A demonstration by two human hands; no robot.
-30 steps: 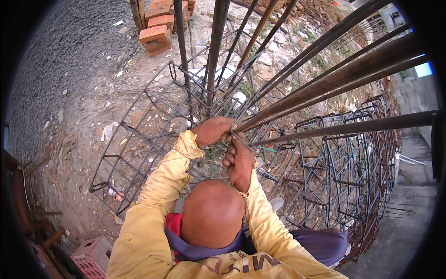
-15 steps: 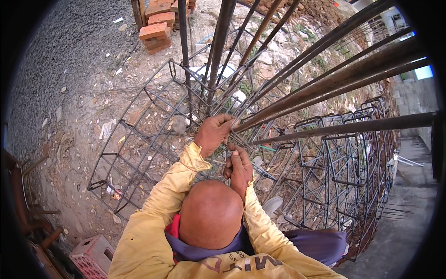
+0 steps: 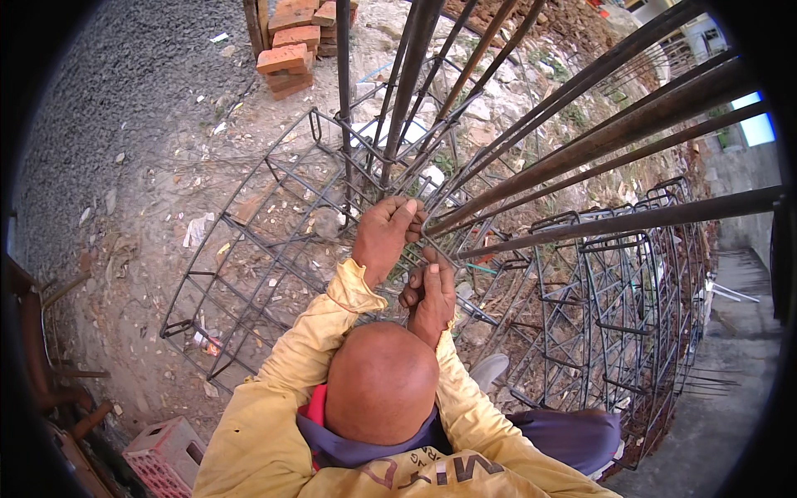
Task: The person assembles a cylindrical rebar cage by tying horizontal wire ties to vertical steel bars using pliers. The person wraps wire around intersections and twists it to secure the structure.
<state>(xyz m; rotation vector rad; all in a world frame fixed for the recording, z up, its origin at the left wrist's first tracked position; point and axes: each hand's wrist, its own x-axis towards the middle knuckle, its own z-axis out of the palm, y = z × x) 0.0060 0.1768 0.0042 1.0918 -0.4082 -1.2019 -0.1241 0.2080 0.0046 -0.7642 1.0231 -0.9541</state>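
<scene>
My left hand (image 3: 383, 241), in a yellow sleeve, is at the crossing of thin steel bars at the foot of the upright rebar rods (image 3: 403, 100). Its thumb and fingers are closed together there; what they grip is too small to make out. Just below and to the right, my right hand (image 3: 432, 295) has its fingers curled up against the same joint, the thumb pressed near the index finger. Whatever lies between them is hidden. A rebar cage (image 3: 264, 241) with bent square stirrups spreads over the ground to the left, touching the joint.
More rebar cages (image 3: 594, 307) stand at the right beside a concrete slab (image 3: 730, 365). Long rods (image 3: 581, 158) slant toward the upper right. Stacked bricks (image 3: 286, 58), gravel (image 3: 133, 91) and a pink plastic crate (image 3: 162, 456) lie to the left.
The view has shifted slightly. My right hand has moved up a little toward the joint, and my left thumb now sits higher with its fingers more in sight.
</scene>
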